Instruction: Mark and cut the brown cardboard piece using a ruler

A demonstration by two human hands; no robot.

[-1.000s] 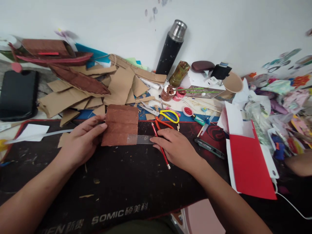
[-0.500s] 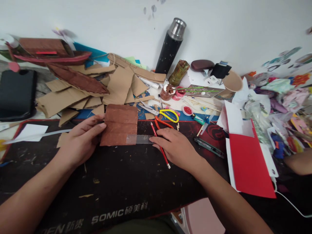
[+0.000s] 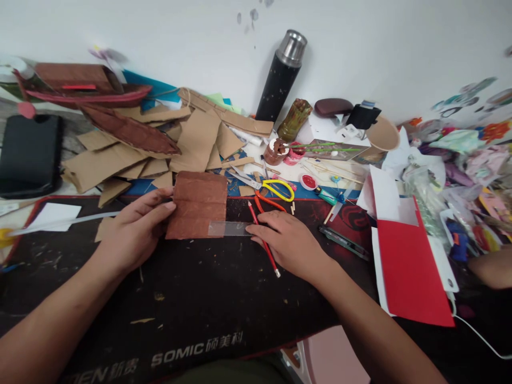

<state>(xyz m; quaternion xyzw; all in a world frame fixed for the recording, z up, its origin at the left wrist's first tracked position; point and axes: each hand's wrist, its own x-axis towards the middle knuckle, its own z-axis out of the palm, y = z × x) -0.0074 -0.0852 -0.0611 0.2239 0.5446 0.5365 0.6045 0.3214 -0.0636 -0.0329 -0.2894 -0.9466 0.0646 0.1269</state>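
A brown painted cardboard piece (image 3: 200, 204) lies on the black mat (image 3: 224, 298). My left hand (image 3: 141, 224) grips its left edge between thumb and fingers. Over the lower right corner of the brown piece lies a clear ruler (image 3: 229, 229), its right end under the fingertips of my right hand (image 3: 286, 240). Those fingers are closed around the ruler's end and a red pencil (image 3: 271, 258), which slants beneath them. Scissors with yellow handles (image 3: 278, 189) rest just beyond, beside orange-red handles (image 3: 269, 202).
Cardboard scraps (image 3: 196, 138) and a brown boat shape (image 3: 130, 130) are piled behind. A black flask (image 3: 280, 77) leans near the wall. Rightward lie a cutter (image 3: 344, 241) and red paper (image 3: 412, 272). A black phone (image 3: 30, 154) is far left. Another person's arm (image 3: 492, 268) shows at right.
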